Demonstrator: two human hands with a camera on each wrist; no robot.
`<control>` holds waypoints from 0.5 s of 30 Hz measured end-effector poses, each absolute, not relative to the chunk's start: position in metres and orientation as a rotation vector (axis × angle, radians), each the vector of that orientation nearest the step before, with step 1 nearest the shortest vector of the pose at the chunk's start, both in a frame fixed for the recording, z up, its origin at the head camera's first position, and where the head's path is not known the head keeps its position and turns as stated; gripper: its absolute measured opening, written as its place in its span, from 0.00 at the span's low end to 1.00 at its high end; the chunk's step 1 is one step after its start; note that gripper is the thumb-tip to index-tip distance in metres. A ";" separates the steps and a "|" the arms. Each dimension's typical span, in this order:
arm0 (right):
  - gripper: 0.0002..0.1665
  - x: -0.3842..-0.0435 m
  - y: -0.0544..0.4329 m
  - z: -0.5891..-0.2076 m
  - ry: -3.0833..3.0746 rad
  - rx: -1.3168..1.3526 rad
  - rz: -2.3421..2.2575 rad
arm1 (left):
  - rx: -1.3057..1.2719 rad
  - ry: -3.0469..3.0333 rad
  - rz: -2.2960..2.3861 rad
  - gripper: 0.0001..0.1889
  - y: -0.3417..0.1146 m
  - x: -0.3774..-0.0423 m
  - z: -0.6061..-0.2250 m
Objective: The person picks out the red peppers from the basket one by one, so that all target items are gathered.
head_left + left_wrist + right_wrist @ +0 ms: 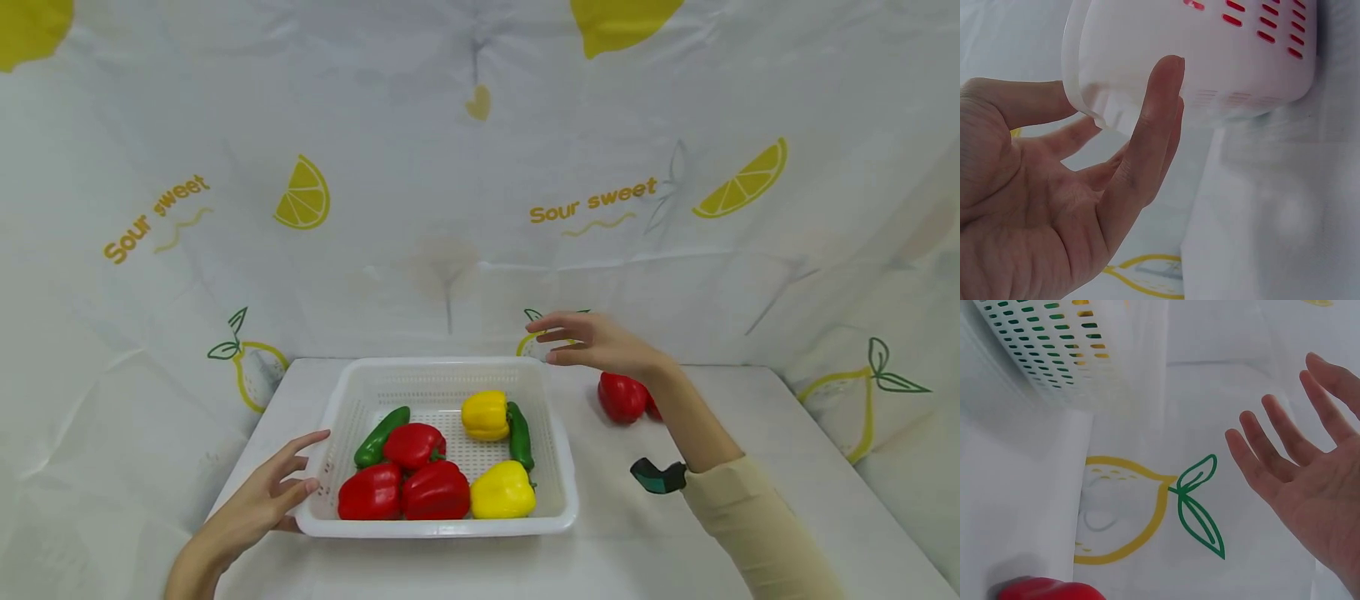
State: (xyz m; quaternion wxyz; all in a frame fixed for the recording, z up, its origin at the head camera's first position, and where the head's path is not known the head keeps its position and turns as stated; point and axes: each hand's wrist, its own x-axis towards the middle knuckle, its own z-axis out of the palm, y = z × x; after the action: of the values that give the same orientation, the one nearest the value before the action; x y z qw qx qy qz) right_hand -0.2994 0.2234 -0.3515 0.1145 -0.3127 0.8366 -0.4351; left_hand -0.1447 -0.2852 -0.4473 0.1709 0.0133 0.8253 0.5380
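Note:
A white plastic basket (348, 528) holds red bell peppers (436, 492), yellow bell peppers (502, 490) and two long green peppers (382, 437). At its left side, my left hand (258, 504) touches the rim with loosely extended fingers. The left wrist view shows that hand's thumb at the rim and its other fingers along the slotted outer wall. My right hand (603, 342) is raised in the air by the basket's back right corner, holding nothing. Its fingers (1282, 434) are spread and slightly bent, apart from the basket.
Red bell peppers (621, 397) lie on the white table (637, 550) to the right of the basket, partly behind my right forearm. A dark strap piece (657, 476) sticks out at the right sleeve. A lemon-print white sheet (420, 167) hangs behind the table.

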 end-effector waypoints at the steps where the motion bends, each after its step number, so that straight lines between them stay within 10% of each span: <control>1: 0.31 -0.299 0.220 -0.351 2.447 -0.918 -1.275 | 0.031 2.345 1.523 0.40 -0.285 -0.145 -0.448; 15: 0.29 -0.302 0.178 -0.344 2.352 -1.007 -1.267 | 0.049 2.348 1.519 0.40 -0.286 -0.145 -0.449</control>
State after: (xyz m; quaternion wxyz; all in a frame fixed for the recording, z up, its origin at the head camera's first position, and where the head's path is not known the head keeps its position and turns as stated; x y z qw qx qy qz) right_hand -0.3022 0.1777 -0.3442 0.1426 -0.3491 0.8154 -0.4393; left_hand -0.1451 -0.2862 -0.4490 0.1716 0.0171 0.8270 0.5352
